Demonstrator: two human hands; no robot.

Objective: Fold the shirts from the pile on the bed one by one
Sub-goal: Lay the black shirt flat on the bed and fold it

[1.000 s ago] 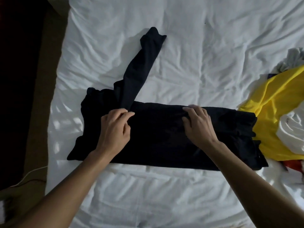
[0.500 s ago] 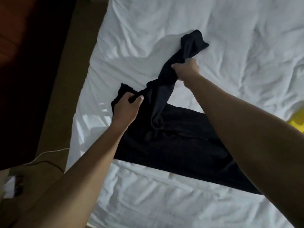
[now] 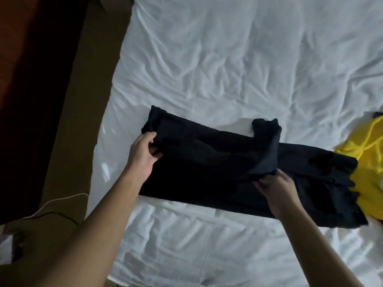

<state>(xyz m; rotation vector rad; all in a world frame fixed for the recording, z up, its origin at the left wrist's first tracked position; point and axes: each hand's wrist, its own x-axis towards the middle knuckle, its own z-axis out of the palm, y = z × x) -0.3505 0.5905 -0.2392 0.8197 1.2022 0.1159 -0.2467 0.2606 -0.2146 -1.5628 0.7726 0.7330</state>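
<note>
The black shirt (image 3: pixel 207 172) lies stretched across the near part of the bed (image 3: pixel 228 69), already narrowed into a long band. Its right end touches the yellow garment (image 3: pixel 371 168) at the edge of the pile.

The step in hand looks like tucking the long sleeve (image 3: pixel 267 150). It runs slantwise over the band, with its cuff poking out past the far edge onto the white sheet.

The left hand (image 3: pixel 143 156) is at the left end of the shirt, its fingers curled into the fabric and gripping a fold there. The right hand (image 3: pixel 277 191) is near the middle, fingertips pinched together on the sleeve's near end where it crosses the body.

From where I stand, the next move calls for bringing that sleeve down flat inside the band's outline so no cuff hangs out. Then the band wants folding end over end — the left hand's end carried toward the right, or the other way. The cloth is soft and limp, so it will likely bunch unless both hands keep it taut and smooth it afterward.

As for writing — I can read none. The shirt shows no logo, tag or print, and the yellow garment shows plain colour only. A white cable (image 3: pixel 60 201) trails on the floor beside the bed.
</note>
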